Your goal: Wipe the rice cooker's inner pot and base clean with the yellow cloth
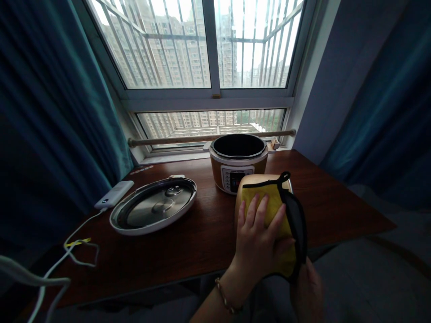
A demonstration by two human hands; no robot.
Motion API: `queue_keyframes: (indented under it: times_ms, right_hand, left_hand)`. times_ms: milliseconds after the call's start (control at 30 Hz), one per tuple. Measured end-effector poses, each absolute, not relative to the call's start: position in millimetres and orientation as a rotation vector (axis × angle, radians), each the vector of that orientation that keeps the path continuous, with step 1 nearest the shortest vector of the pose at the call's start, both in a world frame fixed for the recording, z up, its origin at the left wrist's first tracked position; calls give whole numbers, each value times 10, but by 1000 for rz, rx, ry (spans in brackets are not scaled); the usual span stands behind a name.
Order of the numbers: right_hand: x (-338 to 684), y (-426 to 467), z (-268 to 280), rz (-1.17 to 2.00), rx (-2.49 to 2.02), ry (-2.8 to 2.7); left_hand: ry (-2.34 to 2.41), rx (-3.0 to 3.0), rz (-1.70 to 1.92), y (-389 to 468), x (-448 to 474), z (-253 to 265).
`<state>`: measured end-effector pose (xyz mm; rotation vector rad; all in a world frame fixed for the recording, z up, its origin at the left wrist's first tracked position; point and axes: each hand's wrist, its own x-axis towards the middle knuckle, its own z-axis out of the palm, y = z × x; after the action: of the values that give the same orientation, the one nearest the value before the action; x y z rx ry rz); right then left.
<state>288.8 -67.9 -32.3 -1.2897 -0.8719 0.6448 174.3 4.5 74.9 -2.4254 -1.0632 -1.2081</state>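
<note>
My left hand [257,233], with a bracelet at the wrist, lies with its fingers spread on a yellow cloth [261,193] with dark edging and a small black loop. Under the cloth is a smooth gold-coloured object [238,202]; most of it is covered, so its kind is unclear. At the cloth's lower right edge is my right hand [307,289], its fingers curled and partly hidden; whether they grip the cloth or the object beneath does not show. Just behind stands a gold and white electric cooker [218,172], with its dark inner pot [239,146] uncovered.
A white-rimmed lid [153,208] lies on the left of the brown wooden table [198,244], its metal inner side up. Beyond it are a white power strip [114,195] and a loose white cable [55,269]. A barred window [215,45] rises behind; blue curtains [60,112] hang alongside.
</note>
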Motion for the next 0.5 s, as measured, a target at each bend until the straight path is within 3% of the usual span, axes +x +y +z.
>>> queue_keyframes:
  times_ms: [267, 500]
  right_hand:
    - [2713, -640, -317, 817, -1225, -586]
    - [2571, -567, -364, 992, -1048, -655]
  left_hand:
    - [-1118, -2341, -1140, -73, 1635, 687]
    - [-1183, -2227, -1154, -121, 1445, 723]
